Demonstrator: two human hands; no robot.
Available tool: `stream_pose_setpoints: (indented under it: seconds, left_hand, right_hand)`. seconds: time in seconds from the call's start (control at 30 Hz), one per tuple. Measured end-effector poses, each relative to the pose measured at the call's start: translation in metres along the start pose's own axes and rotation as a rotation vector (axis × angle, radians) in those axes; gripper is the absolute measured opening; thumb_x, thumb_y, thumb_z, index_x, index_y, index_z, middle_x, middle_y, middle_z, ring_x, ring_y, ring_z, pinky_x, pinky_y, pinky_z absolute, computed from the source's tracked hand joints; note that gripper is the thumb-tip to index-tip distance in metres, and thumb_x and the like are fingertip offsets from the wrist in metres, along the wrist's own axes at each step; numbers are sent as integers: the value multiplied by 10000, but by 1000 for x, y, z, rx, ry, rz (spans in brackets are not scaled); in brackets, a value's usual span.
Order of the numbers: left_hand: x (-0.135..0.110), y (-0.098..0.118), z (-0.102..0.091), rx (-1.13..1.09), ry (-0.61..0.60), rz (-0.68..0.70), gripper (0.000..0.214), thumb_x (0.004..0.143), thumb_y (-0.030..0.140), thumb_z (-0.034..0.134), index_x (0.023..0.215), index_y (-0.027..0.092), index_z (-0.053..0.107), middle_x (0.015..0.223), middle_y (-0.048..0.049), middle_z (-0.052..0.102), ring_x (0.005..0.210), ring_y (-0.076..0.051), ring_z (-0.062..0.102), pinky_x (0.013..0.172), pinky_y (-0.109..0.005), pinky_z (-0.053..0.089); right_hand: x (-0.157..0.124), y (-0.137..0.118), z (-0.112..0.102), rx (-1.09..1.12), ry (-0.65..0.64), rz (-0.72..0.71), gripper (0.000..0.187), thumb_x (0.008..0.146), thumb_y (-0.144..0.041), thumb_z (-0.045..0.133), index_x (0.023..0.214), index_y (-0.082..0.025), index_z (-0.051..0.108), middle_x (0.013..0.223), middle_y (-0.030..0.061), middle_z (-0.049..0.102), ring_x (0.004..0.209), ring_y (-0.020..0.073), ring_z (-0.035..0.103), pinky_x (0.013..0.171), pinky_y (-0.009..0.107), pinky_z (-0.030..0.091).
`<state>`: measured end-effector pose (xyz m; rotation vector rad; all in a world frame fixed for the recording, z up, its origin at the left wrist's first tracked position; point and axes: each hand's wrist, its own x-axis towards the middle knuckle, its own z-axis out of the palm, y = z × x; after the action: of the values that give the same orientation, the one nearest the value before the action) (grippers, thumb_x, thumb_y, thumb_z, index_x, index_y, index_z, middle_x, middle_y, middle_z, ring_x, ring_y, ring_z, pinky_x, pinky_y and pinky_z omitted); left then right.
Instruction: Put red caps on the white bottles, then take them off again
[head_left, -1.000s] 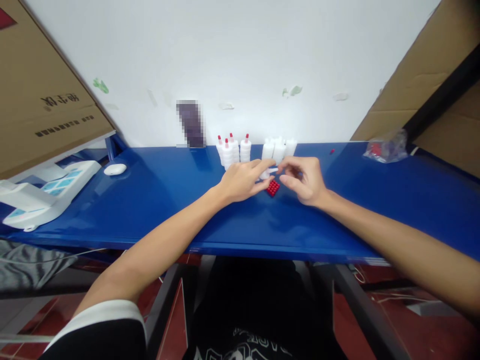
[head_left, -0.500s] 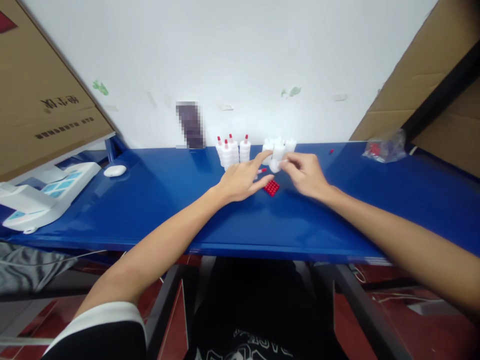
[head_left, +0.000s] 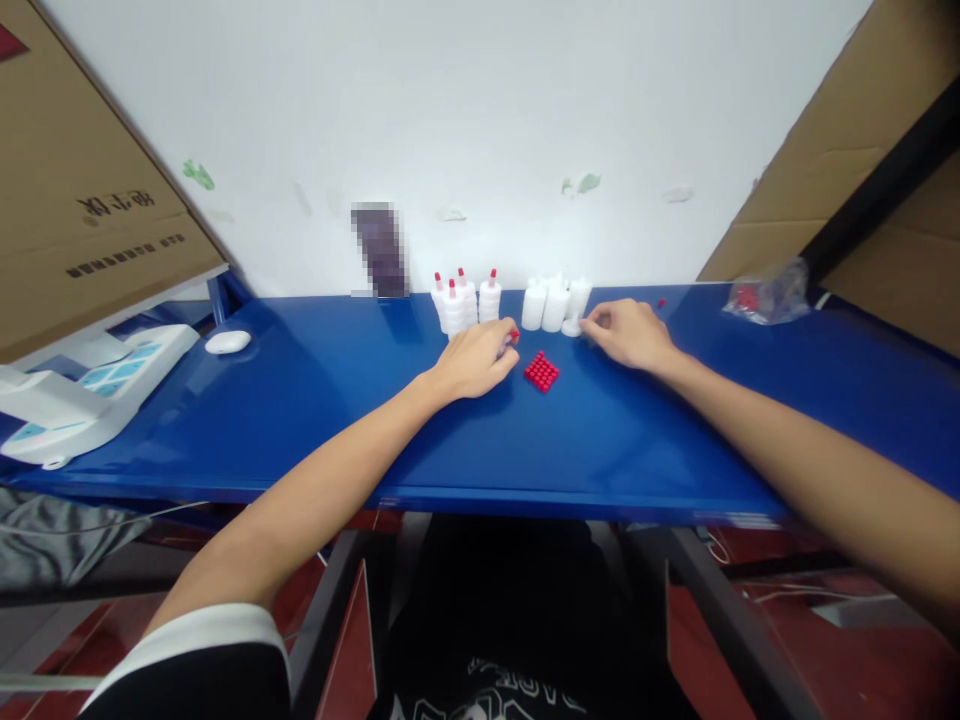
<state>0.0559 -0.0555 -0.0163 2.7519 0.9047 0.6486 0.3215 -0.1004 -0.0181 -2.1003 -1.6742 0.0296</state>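
My left hand is closed, its fingers curled round a small white nozzle with a red tip; most of the nozzle is hidden by the fingers. To the right, my right hand has its thumb and fingertips drawn together at the edge of a white round piece. That piece sits in front of several white bottles without red tips. Behind my left hand stand several white bottles with red-tipped nozzles. Between the hands lies a square block of small red caps on the blue table.
A white rounded case and a white device with pale blue panels are at the left. A clear bag with red pieces lies at the right, and a single red cap is near the wall. Cardboard flanks the table.
My left hand has gone from spread fingers to closed round the red-tipped nozzle, shifting slightly left. The right hand has moved right, and the white round piece now sits farther right.
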Motion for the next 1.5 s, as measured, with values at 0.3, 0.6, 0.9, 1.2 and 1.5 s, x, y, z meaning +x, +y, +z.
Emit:
stream_pose_setpoints:
  seconds: [0.3,0.6,0.9,1.2,1.5]
  left_hand:
    - [3,-6,10,-345,94,89,268,1006,393,462,1136,182,563,1077,-68,687,934,-206,630,928,-368,503]
    - [2,-7,11,-280,67,136,295,1018,402,481,1191,190,592,1026,-50,713,884,-205,659,846,-348,497]
    - [3,-13,7,-186,50,132,295,1001,395,471,1172,196,606,1002,-56,734,851,-209,668,806,-355,498]
    - [5,-16,8,-182,23,147,305,990,414,472,1160,201,608,1004,-57,725,886,-225,677,826,-365,503]
    - [3,-16,5,-199,13,137,381,1012,440,455,1295,207,557,1197,-84,712,1055,-255,683,943,-397,509]
  right_hand:
    - [-22,-26,-7,159,27,-170,299,837,-455,632,737,-204,761,746,60,734,739,248,667,668,364,441]
    - [-23,-23,10,172,-193,-474,302,896,-236,529,1116,-211,735,781,10,725,708,185,645,711,317,449]
    - [-22,-21,9,178,-206,-606,384,993,-247,454,1283,-248,706,1081,50,785,896,231,715,844,391,526]
    - [-14,-13,13,88,-245,-755,479,1029,-218,356,1392,-275,664,1079,95,713,982,255,668,839,407,514]
    - [-15,-19,11,91,-259,-766,476,996,-157,388,1337,-279,696,1131,93,711,1026,257,666,870,403,511]
